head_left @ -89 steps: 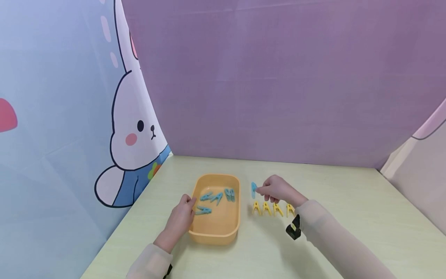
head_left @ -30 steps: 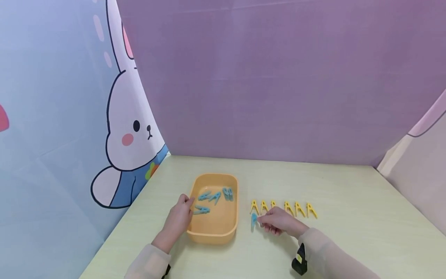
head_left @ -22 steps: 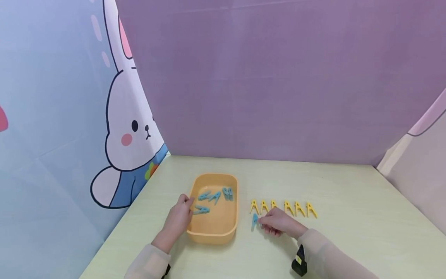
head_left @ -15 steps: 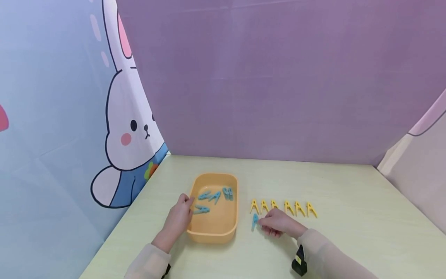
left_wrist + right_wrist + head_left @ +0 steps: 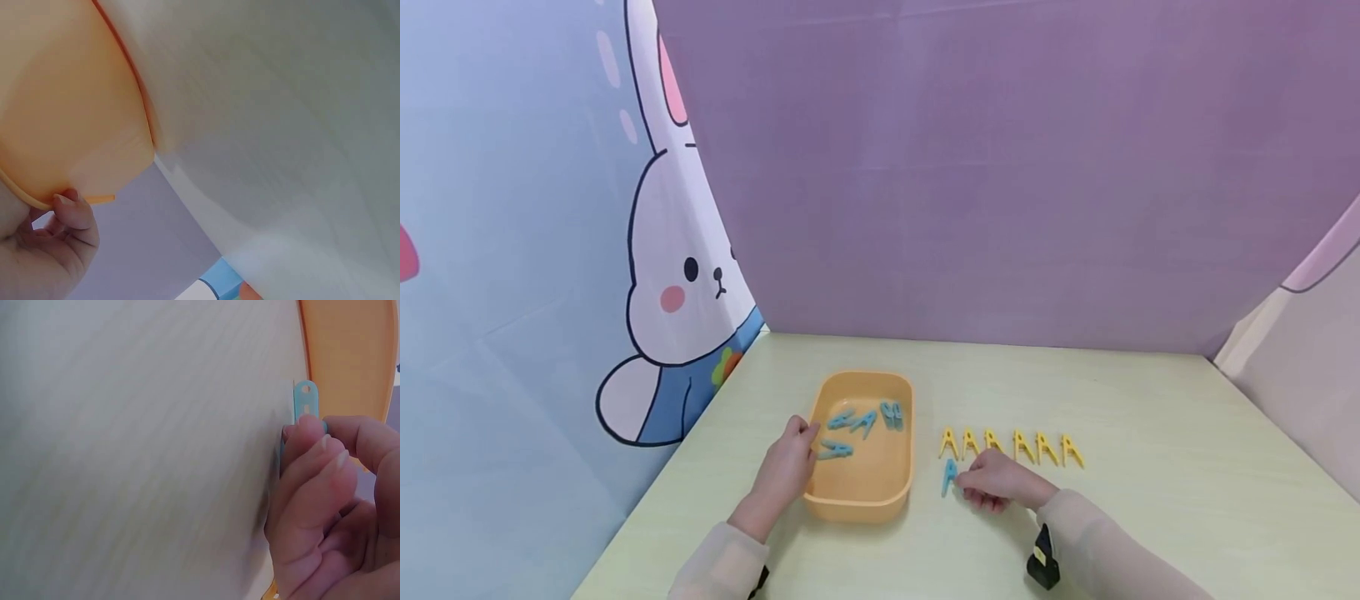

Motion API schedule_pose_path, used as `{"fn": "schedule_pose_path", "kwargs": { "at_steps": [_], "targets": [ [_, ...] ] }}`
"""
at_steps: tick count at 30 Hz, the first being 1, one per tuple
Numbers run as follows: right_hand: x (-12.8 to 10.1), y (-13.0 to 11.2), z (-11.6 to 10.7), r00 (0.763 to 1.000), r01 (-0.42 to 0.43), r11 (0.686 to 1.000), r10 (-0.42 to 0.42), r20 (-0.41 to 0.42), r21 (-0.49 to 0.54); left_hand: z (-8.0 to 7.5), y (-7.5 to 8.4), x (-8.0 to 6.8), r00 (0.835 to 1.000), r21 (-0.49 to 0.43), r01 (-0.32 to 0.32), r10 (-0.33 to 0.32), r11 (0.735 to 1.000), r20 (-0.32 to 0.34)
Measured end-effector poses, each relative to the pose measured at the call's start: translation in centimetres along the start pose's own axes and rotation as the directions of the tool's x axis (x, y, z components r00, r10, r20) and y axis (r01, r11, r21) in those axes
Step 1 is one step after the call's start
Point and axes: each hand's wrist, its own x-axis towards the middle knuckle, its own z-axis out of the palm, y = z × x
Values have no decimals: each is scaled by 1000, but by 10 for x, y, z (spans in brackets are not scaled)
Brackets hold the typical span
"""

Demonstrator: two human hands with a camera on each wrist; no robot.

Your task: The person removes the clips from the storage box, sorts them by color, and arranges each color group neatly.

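Note:
My left hand (image 5: 788, 462) grips the left rim of a shallow orange plastic basin (image 5: 859, 512), thumb over the edge. The left wrist view shows its fingertips pinching that rim (image 5: 100, 199). Several blue clothespins (image 5: 863, 423) lie scattered inside the basin. To the right, my right hand (image 5: 997, 481) pinches another blue clothespin (image 5: 950, 473) low at the table, just below the leftmost of the yellow clothespins (image 5: 1071, 451). In the right wrist view the blue clothespin (image 5: 306, 395) shows one end beyond the fingers; the rest is hidden behind them.
Several yellow clothespins stand in a side-by-side row right of the basin, the third partly covered by the right hand. A pale wood-patterned table (image 5: 1150, 433) lies under everything. A purple backdrop (image 5: 985, 208) closes the rear, and a rabbit-printed sheet (image 5: 550, 250) the left.
Since three seconds ago my right hand has brought the blue clothespin from above the yellow row to below its left end. Over the last second both hands have stayed nearly still.

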Motion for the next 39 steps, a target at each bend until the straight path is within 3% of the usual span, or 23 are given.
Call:
{"fn": "schedule_pose_path", "kwargs": {
  "at_steps": [14,28,39],
  "targets": [
    [1,3,-2,999,35,999,-35,16,5,-1,2,1,998,-3,43,-43,999,47],
    [2,-7,-14,996,9,999,-14,-84,-50,-3,5,0,998,-3,39,-39,999,39],
    [4,-32,-26,992,46,998,-51,-116,-43,-7,5,-2,999,-9,33,-33,999,32]
  ]
}}
